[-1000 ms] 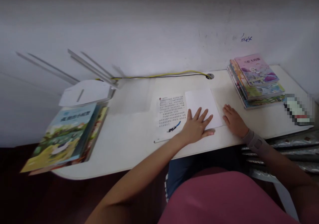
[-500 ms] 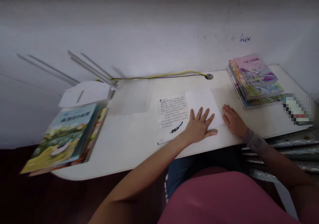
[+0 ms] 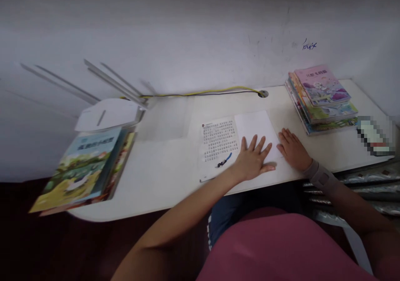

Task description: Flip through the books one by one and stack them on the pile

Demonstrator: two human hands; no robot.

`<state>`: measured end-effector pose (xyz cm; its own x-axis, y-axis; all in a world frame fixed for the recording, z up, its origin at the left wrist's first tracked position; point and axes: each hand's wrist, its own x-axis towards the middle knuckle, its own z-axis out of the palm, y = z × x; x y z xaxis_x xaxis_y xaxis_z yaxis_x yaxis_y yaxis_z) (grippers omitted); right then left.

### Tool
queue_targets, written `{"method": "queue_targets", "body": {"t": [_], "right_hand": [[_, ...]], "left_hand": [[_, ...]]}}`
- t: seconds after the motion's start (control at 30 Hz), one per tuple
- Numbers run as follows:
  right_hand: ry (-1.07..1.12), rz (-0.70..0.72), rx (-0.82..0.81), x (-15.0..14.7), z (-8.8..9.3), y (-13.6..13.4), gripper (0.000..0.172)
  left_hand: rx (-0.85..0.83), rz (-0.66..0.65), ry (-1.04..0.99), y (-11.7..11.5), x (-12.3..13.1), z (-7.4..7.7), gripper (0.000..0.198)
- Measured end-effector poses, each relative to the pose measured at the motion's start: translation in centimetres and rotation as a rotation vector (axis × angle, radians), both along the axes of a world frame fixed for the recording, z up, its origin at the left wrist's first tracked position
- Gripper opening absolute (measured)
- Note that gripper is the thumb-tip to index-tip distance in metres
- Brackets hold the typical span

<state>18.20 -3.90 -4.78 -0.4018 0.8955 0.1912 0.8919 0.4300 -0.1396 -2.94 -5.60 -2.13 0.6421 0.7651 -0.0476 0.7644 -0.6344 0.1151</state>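
Note:
An open book [image 3: 218, 137] lies on the white desk [image 3: 162, 168], with printed text and a small blue-and-black picture on its left page and a plain white right page [image 3: 254, 124]. My left hand [image 3: 252, 160] rests flat with fingers spread over the lower part of the right page. Just beyond the book's right edge, my right hand [image 3: 293, 149] lies palm down on the desk, its fingers stretched out and holding nothing. A grey band circles the right wrist.
A stack of picture books [image 3: 323, 91] stands at the back right, beside a blurred-out object [image 3: 375, 137]. On the left are a white router [image 3: 108, 116] with antennas and more picture books [image 3: 81, 164]. A yellow cable [image 3: 200, 92] runs along the wall to a desk hole [image 3: 263, 94].
The view has shifted slightly. Both hands stay in nearly the same place, the left flat on the page and the right on the desk beside it.

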Motion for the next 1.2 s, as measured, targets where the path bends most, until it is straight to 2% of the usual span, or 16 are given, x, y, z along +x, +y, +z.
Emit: {"method": "queue_targets", "body": {"t": [0.53, 1.0, 1.2], "right_hand": [[-0.005, 0.004, -0.001, 0.0, -0.1, -0.1, 0.052], [-0.01, 0.019, -0.01, 0.1, -0.4, 0.1, 0.057], [0.091, 0.105, -0.048, 1.8, 0.3, 0.9, 0.06]], "left_hand": [[-0.002, -0.049, -0.015, 0.1, -0.1, 0.3, 0.084], [-0.038, -0.082, 0.01, 0.8, 1.0, 0.2, 0.084], [-0.062, -0.068, -0.045, 1.2, 0.2, 0.9, 0.081]]}}
